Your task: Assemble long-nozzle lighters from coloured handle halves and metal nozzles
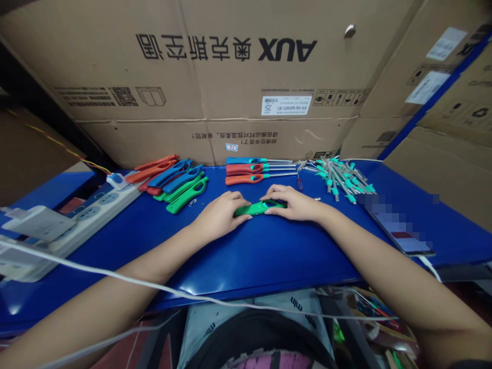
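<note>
A green lighter handle lies crosswise between my hands, just above or on the blue tabletop. My left hand grips its left end between thumb and fingers. My right hand pinches its other end, around the finger loop. Beyond them, several assembled lighters in blue, red and orange lie side by side, their metal tubes pointing right. To the left are loose handles in orange, blue and green. Metal tubes with teal triggers are heaped at the right.
A small screwdriver lies beside the lighter tubes. At the right rests a phone with a white cable. A power strip with a plugged-in charger runs along the left. A white cord crosses low before me. Cardboard walls the back.
</note>
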The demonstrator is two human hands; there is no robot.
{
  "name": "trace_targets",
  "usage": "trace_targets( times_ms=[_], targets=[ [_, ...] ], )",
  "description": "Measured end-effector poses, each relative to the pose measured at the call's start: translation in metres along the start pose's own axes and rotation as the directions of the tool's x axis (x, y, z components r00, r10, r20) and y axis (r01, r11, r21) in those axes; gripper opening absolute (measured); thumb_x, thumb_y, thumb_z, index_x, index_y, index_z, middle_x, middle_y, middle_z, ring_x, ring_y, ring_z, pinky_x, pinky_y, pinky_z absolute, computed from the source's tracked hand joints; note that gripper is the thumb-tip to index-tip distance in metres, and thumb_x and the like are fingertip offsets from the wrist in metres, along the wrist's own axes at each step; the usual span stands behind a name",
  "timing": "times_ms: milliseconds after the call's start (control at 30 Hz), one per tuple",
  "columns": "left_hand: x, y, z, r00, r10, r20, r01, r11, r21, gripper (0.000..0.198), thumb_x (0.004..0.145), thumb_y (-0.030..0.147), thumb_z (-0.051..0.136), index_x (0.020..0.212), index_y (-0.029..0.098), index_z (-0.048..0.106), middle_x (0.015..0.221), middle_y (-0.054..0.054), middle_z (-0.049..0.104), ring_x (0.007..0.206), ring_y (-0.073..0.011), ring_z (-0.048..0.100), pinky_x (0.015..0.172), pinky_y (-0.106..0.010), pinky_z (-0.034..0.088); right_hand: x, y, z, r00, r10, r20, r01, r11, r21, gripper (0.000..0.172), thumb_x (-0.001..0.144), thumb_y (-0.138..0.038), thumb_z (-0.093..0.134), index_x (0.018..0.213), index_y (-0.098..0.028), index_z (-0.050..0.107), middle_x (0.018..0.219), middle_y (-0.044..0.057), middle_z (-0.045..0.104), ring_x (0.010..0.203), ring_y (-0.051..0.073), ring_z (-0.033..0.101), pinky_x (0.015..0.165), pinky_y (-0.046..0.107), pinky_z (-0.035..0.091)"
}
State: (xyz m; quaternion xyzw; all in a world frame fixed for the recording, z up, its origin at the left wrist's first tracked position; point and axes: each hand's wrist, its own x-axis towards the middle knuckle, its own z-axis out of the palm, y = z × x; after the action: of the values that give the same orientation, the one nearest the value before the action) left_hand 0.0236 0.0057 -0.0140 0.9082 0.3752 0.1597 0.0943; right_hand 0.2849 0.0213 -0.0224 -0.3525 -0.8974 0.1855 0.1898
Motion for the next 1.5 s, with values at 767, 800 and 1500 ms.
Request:
trace_targets(
  times_ms=[767, 800, 1500],
  targets=[
    [0.000, 0.001, 0.004, 0.998, -0.037, -0.057, 0.031, 0.994, -0.104, 0.029, 0.090, 0.034, 0.066, 0.113, 0.018, 0.070, 0.106, -0.009, 0.067, 0.101, -0.0254, 0.061, 0.093, -0.041, 0.050, 0.000, -0.008, -0.005, 1.000, -0.019, 0.011, 0.019, 0.999, -0.049, 0.035, 0.094, -0.039, 0.060, 0.122, -0.020, 0.066, 0.117, 0.012, 0.063, 0.110, 0.026, 0.060, 0.100, 0.047, 0.044],
    [0.000, 0.001, 0.004, 0.997, -0.039, -0.059, 0.033, 0.994, -0.106, 0.029, 0.089, 0.033, 0.066, 0.113, 0.018, 0.070, 0.106, -0.009, 0.068, 0.101, -0.0254, 0.061, 0.093, -0.041, 0.050, 0.000, -0.006, -0.004, 1.000, -0.020, 0.007, 0.021, 0.999, -0.037, 0.035, 0.094, -0.039, 0.060, 0.123, -0.020, 0.067, 0.116, 0.011, 0.063, 0.110, 0.026, 0.060, 0.099, 0.046, 0.045],
    [-0.003, 0.001, 0.007, 0.997, -0.015, -0.073, 0.013, 1.000, -0.026, 0.030, 0.091, 0.034, 0.064, 0.116, 0.018, 0.070, 0.107, -0.009, 0.067, 0.102, -0.0255, 0.061, 0.094, -0.040, 0.050, 0.000, -0.012, -0.004, 1.000, -0.026, 0.017, 0.028, 0.996, -0.087, 0.031, 0.095, -0.038, 0.057, 0.120, -0.020, 0.064, 0.117, 0.012, 0.062, 0.110, 0.027, 0.058, 0.097, 0.046, 0.045]
  ],
)
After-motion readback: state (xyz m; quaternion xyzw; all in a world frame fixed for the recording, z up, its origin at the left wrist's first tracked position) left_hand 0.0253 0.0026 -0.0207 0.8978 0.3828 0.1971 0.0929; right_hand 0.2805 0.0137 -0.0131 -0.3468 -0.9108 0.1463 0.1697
